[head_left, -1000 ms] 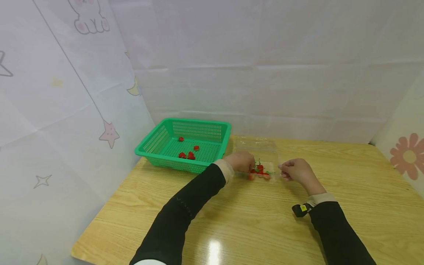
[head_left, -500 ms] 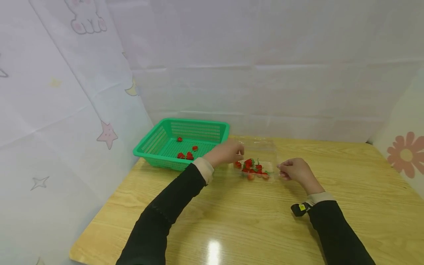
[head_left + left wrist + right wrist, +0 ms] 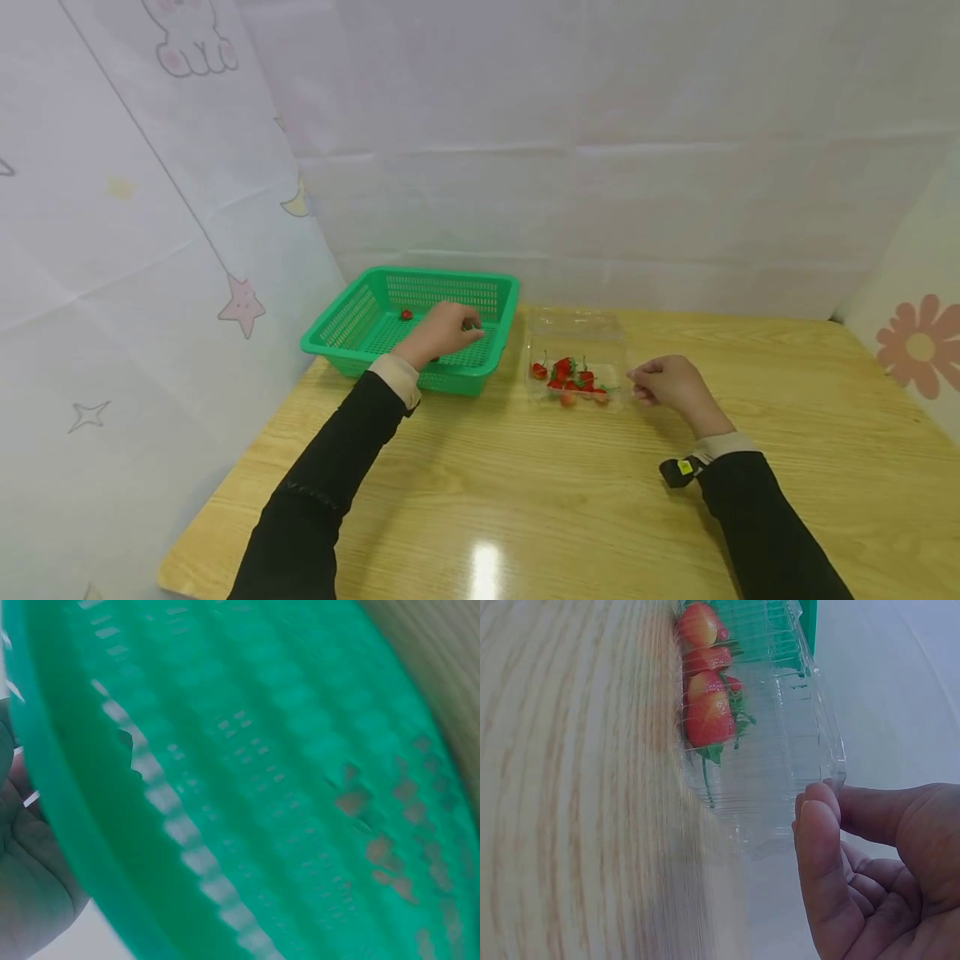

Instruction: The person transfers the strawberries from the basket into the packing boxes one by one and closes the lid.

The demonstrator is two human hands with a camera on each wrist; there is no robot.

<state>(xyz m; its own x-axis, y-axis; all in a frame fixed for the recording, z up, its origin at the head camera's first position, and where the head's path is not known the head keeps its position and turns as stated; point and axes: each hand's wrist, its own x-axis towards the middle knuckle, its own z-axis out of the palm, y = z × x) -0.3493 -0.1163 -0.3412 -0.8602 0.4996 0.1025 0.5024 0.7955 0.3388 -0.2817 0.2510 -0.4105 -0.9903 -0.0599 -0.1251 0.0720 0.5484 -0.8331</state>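
My left hand [image 3: 442,329] is over the green plastic basket [image 3: 468,385] with nothing visible in its fingers, which are loosely bent. In the left wrist view, part of that hand [image 3: 37,877] shows beyond the basket's rim. A round red fruit [image 3: 406,315] lies on the basket floor; the hand and forearm cover others. My right hand [image 3: 671,387] pinches the right edge of a clear plastic box [image 3: 611,354] between thumb and fingers, as the right wrist view confirms. Several red fruits [image 3: 709,716] with green leaves and stems lie inside the box.
The basket and the box stand side by side on a wooden table [image 3: 450,500], close to the white cloth [image 3: 675,208] hung behind it. The box's clear lid [image 3: 573,321] stands open at the back. A printed cloth [image 3: 135,333] hangs on the left.
My left hand has moved left from inside the box to over the basket. A red fruit now shows at the box's left side. My right hand has kept its place at the box edge.
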